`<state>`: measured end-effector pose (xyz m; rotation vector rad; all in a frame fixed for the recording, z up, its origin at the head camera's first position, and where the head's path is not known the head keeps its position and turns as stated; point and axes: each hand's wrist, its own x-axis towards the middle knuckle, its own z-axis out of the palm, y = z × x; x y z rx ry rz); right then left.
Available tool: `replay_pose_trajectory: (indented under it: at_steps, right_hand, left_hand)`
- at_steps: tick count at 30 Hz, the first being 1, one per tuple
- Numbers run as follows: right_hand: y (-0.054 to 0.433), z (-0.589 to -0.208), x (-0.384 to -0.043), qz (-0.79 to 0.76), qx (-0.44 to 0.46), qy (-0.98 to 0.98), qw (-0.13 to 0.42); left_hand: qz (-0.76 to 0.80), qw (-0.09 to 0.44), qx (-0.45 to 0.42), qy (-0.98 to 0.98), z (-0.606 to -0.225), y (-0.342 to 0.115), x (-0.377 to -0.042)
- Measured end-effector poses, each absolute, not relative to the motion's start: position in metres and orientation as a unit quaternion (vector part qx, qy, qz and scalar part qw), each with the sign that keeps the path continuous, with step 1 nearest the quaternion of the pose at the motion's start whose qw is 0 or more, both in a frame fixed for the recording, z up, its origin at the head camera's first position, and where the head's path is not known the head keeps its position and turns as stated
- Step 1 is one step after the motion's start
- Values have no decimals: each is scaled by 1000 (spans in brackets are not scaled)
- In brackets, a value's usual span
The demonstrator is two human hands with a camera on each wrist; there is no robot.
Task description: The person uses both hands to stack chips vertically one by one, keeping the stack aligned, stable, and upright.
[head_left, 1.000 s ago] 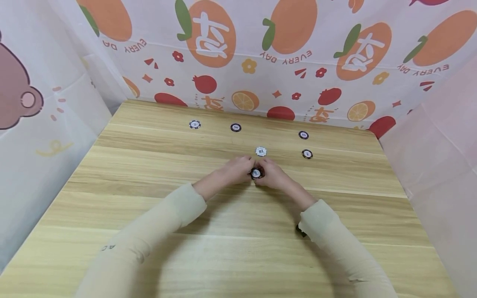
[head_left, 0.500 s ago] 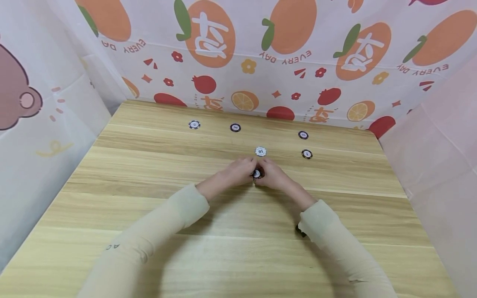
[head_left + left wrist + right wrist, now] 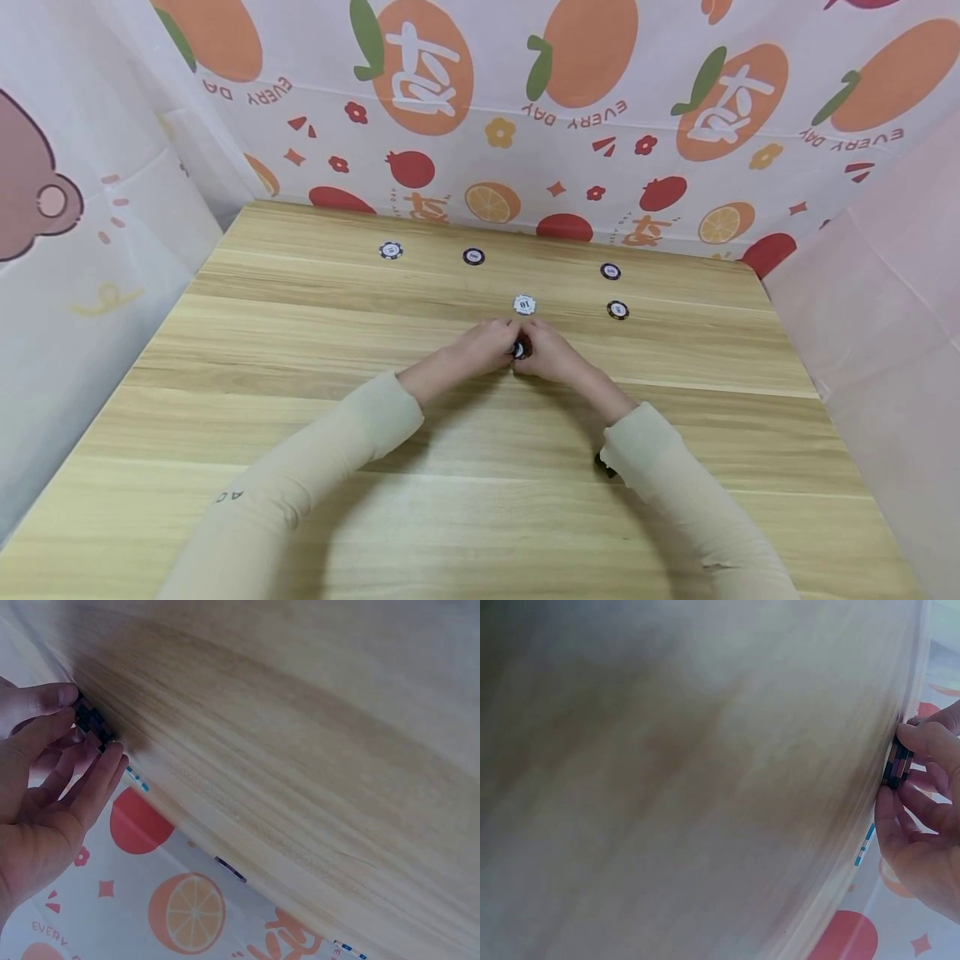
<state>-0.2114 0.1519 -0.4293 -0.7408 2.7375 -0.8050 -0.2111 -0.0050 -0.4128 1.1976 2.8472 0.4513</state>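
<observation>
Near the table's middle, a small stack of dark poker chips [image 3: 519, 350] sits between both hands. My left hand [image 3: 483, 346] grips it from the left; in the left wrist view its fingers and thumb touch the stack's edges [image 3: 94, 724]. From the right, my right hand [image 3: 551, 352] holds the same stack with curled fingers, seen edge-on in the right wrist view as layered chips [image 3: 897, 763]. The fingers hide much of the stack, so I cannot tell its exact height. Just beyond the hands lies a white poker chip [image 3: 525, 305] marked 10, flat on the table.
Farther back on the wooden table [image 3: 465, 517] lie a white-and-dark chip [image 3: 391, 251], a purple chip [image 3: 474, 257], another purple chip [image 3: 611, 272] and a black chip [image 3: 618, 310]. A fruit-print curtain [image 3: 450, 158] borders the far edge. A small dark object [image 3: 604, 465] shows beside the right cuff.
My left hand has shifted slightly right, and its fingers cover more of the stack's top chip. My right hand stays almost still. The loose chips have not moved.
</observation>
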Motion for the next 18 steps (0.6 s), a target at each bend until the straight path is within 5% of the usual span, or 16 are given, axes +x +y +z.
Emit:
replay_pose_trajectory:
  at_steps: [18]
  right_hand:
    - [149, -429, -211, -279, -227, 926, 112]
  left_hand:
    - [168, 40, 352, 920, -412, -27, -215]
